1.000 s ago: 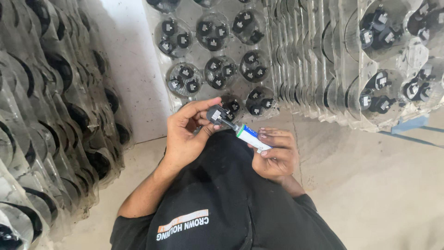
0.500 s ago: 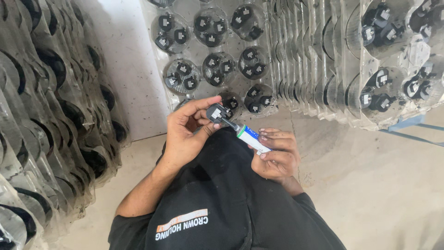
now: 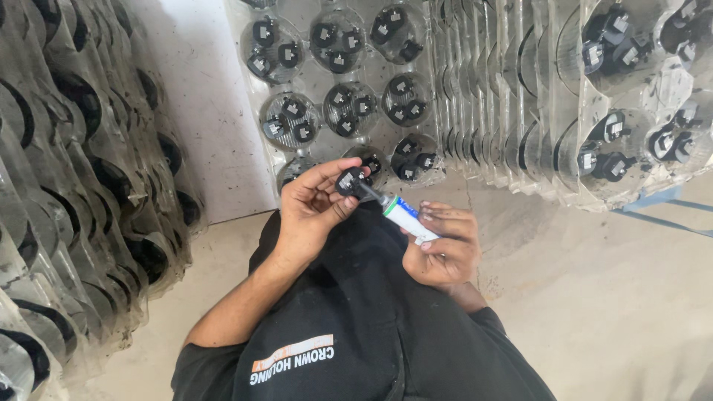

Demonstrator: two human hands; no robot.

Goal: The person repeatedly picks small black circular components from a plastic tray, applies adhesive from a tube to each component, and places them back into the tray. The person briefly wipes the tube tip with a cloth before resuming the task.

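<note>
Black and small, a plastic part [image 3: 349, 180] sits pinched between the thumb and fingers of the left hand [image 3: 312, 212], held up over the person's dark-clothed lap. The right hand [image 3: 444, 249] is closed around a white tube with a green band [image 3: 405, 215], its dark nozzle touching the part. Just beyond the hands, a clear blister tray [image 3: 338, 96] of similar black parts leans against stacked trays [image 3: 490, 89] on the concrete floor [image 3: 616, 297].
</note>
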